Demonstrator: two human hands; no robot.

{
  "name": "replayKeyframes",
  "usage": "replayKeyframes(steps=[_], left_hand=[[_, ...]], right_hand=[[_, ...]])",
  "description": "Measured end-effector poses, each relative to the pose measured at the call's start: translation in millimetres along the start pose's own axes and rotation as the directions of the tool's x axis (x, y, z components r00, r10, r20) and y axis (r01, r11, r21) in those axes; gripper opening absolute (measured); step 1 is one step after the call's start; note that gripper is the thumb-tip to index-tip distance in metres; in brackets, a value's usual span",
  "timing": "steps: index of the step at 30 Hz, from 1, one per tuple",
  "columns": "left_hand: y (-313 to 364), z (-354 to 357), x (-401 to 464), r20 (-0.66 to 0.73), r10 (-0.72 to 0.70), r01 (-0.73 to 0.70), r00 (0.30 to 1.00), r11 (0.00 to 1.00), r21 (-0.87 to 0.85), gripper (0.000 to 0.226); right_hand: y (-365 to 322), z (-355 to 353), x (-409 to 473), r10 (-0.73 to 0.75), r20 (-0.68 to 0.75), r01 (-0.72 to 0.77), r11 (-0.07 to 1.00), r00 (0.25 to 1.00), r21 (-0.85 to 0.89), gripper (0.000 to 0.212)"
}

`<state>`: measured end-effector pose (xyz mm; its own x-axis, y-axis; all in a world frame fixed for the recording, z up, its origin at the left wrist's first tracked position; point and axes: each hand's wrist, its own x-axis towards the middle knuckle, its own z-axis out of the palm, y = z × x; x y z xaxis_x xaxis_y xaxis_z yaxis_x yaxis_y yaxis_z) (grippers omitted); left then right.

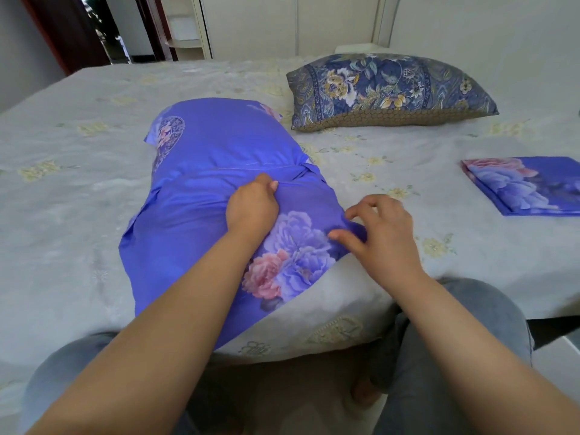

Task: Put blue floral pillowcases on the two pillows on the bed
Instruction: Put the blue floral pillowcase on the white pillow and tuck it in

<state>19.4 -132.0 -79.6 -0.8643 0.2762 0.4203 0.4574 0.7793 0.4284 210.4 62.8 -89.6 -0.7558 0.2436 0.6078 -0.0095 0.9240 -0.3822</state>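
Head view: the blue-cased pillow (219,171) lies in the middle of the bed (78,158). The left hand (252,208) grips its cloth with curled fingers. The right hand (381,233) pinches its edge, fingers half open. The second pillow (392,89) is at one o'clock. The folded pillowcase (524,186) is at three o'clock.

Bed (78,183) bears blue-cased pillow (219,146), dark floral pillow (386,89), seemingly folded pillowcase (527,186).
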Motion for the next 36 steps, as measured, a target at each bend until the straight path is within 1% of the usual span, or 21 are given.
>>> replayKeyframes(steps=[2,3,5,6,7,8,10,13,15,17,19,20,21,23,25,28,30,32,33,34,36], left_hand=[[11,-11,-13,-0.086,0.044,-0.048,0.995,0.998,-0.043,0.028],[21,-19,-23,-0.19,0.129,-0.137,0.973,0.99,-0.028,0.023],[43,-32,-48,-0.385,0.352,-0.345,0.853,0.934,0.088,0.013],[50,-32,-62,-0.407,0.455,-0.433,0.792,0.889,0.151,0.012],[55,-28,-75,-0.38,0.521,-0.484,0.765,0.853,0.194,0.014],[56,-19,-87,-0.322,0.549,-0.502,0.772,0.836,0.222,0.018],[50,5,-106,-0.215,0.542,-0.501,0.812,0.837,0.219,0.021],[36,38,-114,-0.096,0.546,-0.536,0.832,0.837,0.108,0.014],[29,53,-114,0.001,0.536,-0.535,0.844,0.842,0.067,0.017],[23,61,-110,0.059,0.512,-0.514,0.857,0.857,0.032,0.024],[23,55,-107,0.095,0.467,-0.463,0.879,0.884,-0.066,0.019],[23,48,-105,0.117,0.439,-0.424,0.891,0.896,-0.13,0.011],[26,40,-105,0.137,0.404,-0.378,0.904,0.908,-0.183,0.013],[29,24,-105,0.192,0.32,-0.27,0.928,0.931,-0.247,0.025],[33,13,-103,0.244,0.218,-0.143,0.945,0.945,-0.292,0.025],[40,2,-95,0.384,0.123,0.015,0.915,0.942,-0.336,0.032],[41,-3,-87,0.436,0.098,0.098,0.895,0.909,-0.405,0.029],[42,-7,-81,0.428,0.1,0.113,0.898,0.888,-0.445,0.022],[42,-7,-79,0.412,0.11,0.087,0.905,0.898,-0.431,0.019],[44,-8,-79,0.388,0.129,0.039,0.913,0.916,-0.398,0.017],[50,-6,-83,0.281,0.218,-0.134,0.935,0.948,-0.288,0.013]], right_hand=[[-1,10,-4,-0.08,0.021,0.08,0.997,0.997,-0.014,0.031],[-2,11,-4,-0.093,0.004,0.093,0.996,0.996,0.006,0.026],[2,10,-4,-0.103,-0.053,0.106,0.993,0.993,0.054,0.024],[5,9,-5,-0.087,-0.059,0.091,0.994,0.994,0.066,0.026],[7,8,-5,-0.061,-0.056,0.064,0.996,0.997,0.055,0.029],[10,7,-5,-0.031,-0.04,0.032,0.999,0.999,0.023,0.033],[21,8,-4,0.039,0.057,-0.034,0.996,0.998,-0.078,0.041],[39,12,-2,0.114,0.337,-0.024,0.966,0.935,-0.259,0.049],[42,14,0,0.091,0.472,0.017,0.976,0.877,-0.219,0.046],[33,15,5,0.016,0.524,0.032,0.996,0.851,-0.083,0.04],[18,18,17,-0.086,0.506,0.095,0.995,0.858,0.009,0.038],[13,20,26,-0.115,0.481,0.123,0.992,0.869,0.014,0.038],[10,22,35,-0.122,0.453,0.137,0.991,0.883,0.0,0.038],[14,29,47,-0.084,0.406,0.11,0.993,0.91,-0.04,0.037],[22,35,44,-0.009,0.385,0.039,0.997,0.923,-0.07,0.035],[25,35,26,-0.027,0.382,0.052,0.997,0.924,-0.056,0.027],[23,29,20,-0.131,0.329,0.156,0.987,0.935,-0.05,0.016],[16,26,18,-0.244,0.298,0.272,0.961,0.923,-0.056,0.022],[13,26,19,-0.257,0.306,0.28,0.959,0.917,-0.035,0.027],[11,27,20,-0.242,0.321,0.259,0.966,0.916,-0.013,0.027],[10,29,22,-0.182,0.332,0.186,0.982,0.926,0.019,0.018]])
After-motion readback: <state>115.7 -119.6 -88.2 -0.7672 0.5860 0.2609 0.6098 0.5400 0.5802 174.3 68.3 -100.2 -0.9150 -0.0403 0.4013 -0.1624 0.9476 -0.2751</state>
